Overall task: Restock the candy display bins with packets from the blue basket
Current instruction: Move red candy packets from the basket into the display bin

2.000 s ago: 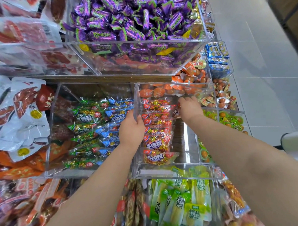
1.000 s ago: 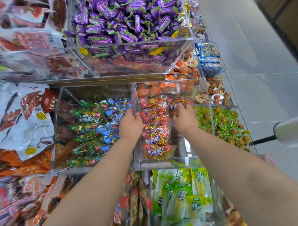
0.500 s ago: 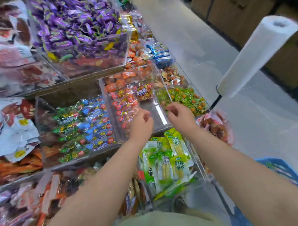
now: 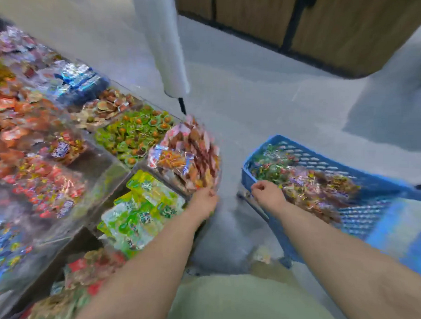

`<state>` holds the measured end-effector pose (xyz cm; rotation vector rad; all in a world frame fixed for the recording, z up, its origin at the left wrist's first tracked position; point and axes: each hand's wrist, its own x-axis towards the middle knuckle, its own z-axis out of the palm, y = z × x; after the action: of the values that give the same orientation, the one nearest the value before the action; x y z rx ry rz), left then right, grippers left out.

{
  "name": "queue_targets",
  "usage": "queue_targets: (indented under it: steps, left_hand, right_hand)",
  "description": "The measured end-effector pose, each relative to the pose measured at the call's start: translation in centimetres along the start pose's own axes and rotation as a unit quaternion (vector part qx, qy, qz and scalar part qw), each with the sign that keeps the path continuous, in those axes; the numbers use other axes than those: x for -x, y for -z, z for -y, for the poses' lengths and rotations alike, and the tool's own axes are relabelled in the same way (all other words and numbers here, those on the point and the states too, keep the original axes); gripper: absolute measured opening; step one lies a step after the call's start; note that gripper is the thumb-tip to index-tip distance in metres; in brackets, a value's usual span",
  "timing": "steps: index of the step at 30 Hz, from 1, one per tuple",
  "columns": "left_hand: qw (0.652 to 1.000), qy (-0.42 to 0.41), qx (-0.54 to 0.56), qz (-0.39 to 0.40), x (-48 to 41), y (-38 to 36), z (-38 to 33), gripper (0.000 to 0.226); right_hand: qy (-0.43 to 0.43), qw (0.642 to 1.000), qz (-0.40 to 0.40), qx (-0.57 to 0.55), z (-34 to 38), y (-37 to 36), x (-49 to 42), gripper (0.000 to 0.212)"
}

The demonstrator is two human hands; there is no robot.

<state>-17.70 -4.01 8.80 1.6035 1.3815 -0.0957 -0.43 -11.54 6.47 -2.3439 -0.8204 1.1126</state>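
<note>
Stretched both bare forearms forward and low. Reached with the left hand [image 4: 203,202] to the near edge of the end bin [image 4: 218,183] heaped with red-and-orange packets [image 4: 190,156], knuckles up, fingertips lost in blur and wrappers, so could not tell whether clenched on anything or relaxed. Held the right hand [image 4: 268,196] over the near rim of the blue basket [image 4: 324,156], fingers curled into a loose fist, nothing seen inside it. Found the basket low on the right, apart from the bins, loaded with mixed candy packets [image 4: 311,184] in green, red and gold. Half a second before, worked both hands at the clear bin of red-and-yellow packets [image 4: 48,184] — swung right since then, off that bin, with the basket now almost wholly in view instead of just a corner. Passed over yellow-green packets [image 4: 143,204] beside the left forearm and green-and-orange candies [image 4: 136,133] behind them. Looked out on a pale grey floor [image 4: 254,101], wood-panelled cabinets [image 4: 328,27] along the far side, and a white roll of plastic bags [image 4: 161,38] on a black rod above the bins — all smeared by motion.
</note>
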Motion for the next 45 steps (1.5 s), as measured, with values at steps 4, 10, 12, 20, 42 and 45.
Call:
queue_targets:
  steps: [4,10,12,20,42,45]
  left_hand:
    - [0.997,0.011,-0.040,0.060,-2.5,-6.0,-4.3,0.023]
    - [0.978,-0.006,-0.133,0.159,-6.0,-12.9,-9.2,0.021]
    - [0.970,-0.015,-0.145,0.193,-7.2,-14.6,-10.6,0.018]
    - [0.947,-0.003,-0.183,0.264,-14.8,-19.2,-15.8,0.020]
    - [0.932,0.077,-0.205,0.289,-22.5,-20.7,-15.0,0.041]
    - [0.923,0.117,-0.178,0.321,-21.8,-20.4,-15.0,0.065]
  right_hand:
    - [-0.077,0.995,0.006,-0.057,-6.3,4.1,-1.3,0.022]
    - [-0.203,0.968,-0.030,-0.147,-13.3,7.9,-1.8,0.016]
    - [-0.234,0.955,-0.045,-0.179,-14.9,8.8,-1.7,0.020]
    - [-0.345,0.901,-0.064,-0.257,-18.3,9.5,-4.0,0.021]
    - [-0.399,0.793,-0.098,-0.451,-18.1,4.5,-10.8,0.060]
    - [-0.387,0.730,-0.093,-0.555,-18.4,4.9,-9.2,0.055]
